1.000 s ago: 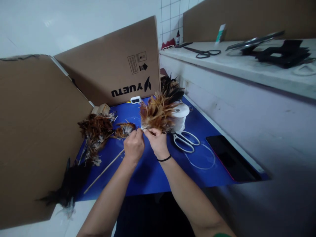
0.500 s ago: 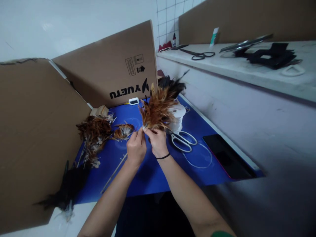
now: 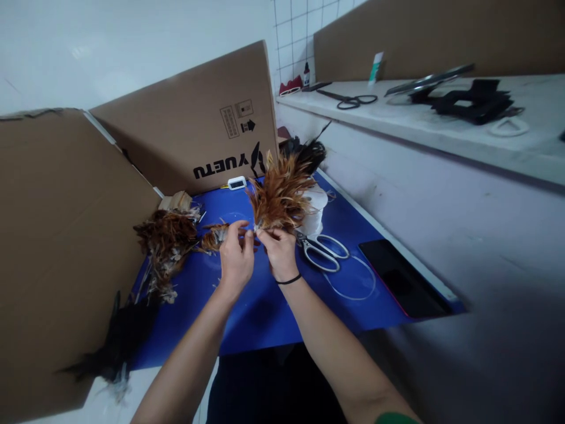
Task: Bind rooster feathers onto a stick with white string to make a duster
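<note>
My right hand pinches the pale base of a bundle of brown feathers, which fans out above it over the blue mat. Just left of that base is my left hand, fingers apart, with nothing visible held in it. A small tuft of brown feathers lies behind the left fingers. Silver-handled scissors rest right of my right hand, beside a white spool partly hidden by the bundle.
Brown feathers are piled at the left, with black feathers nearer. A phone and a loop of clear line lie right. Cardboard stands behind; a shelf holds black scissors.
My left hand has let go at the feather base and moved slightly left, its fingers opening. A thin stick left of it has gone from view. The whole view has shifted slightly.
</note>
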`<state>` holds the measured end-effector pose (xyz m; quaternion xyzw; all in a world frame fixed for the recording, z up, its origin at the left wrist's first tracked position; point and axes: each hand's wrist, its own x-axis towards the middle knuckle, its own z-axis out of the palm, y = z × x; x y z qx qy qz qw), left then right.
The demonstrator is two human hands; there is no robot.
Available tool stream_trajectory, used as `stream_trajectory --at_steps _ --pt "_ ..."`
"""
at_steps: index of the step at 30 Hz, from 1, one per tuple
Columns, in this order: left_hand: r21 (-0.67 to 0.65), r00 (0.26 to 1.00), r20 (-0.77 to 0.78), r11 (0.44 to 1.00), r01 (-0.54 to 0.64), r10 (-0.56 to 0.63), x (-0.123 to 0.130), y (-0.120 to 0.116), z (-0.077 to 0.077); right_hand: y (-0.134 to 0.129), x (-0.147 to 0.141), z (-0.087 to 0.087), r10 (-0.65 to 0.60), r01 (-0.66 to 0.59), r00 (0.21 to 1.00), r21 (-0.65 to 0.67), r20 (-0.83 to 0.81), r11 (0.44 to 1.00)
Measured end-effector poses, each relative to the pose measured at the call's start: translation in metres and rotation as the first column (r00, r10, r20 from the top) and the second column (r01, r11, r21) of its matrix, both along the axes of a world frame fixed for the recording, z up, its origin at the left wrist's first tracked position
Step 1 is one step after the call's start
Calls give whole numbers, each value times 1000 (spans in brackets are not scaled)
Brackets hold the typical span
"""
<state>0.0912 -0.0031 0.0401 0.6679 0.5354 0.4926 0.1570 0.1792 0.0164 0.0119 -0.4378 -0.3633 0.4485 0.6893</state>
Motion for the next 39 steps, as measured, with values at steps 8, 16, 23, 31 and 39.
stream_trajectory --at_steps 8,16,23,31,39 --pt "-50 993 -114 998 38 -44 1 5 13 -2 0 6 -35 34 999 21 7 999" --pt "-64 987 -151 997 40 -50 -1 7 11 -4 1 10 -25 24 1000 48 19 999" --pt "66 954 -298 998 -12 31 -4 8 6 -1 3 7 8 -7 1000 41 -18 999" --pt "171 918 -396 984 40 32 -7 9 6 2 4 3 108 -103 990 56 -94 993" --pt "363 842 -509 931 22 179 -4 14 -1 4 5 2 137 -136 987 29 -78 990"
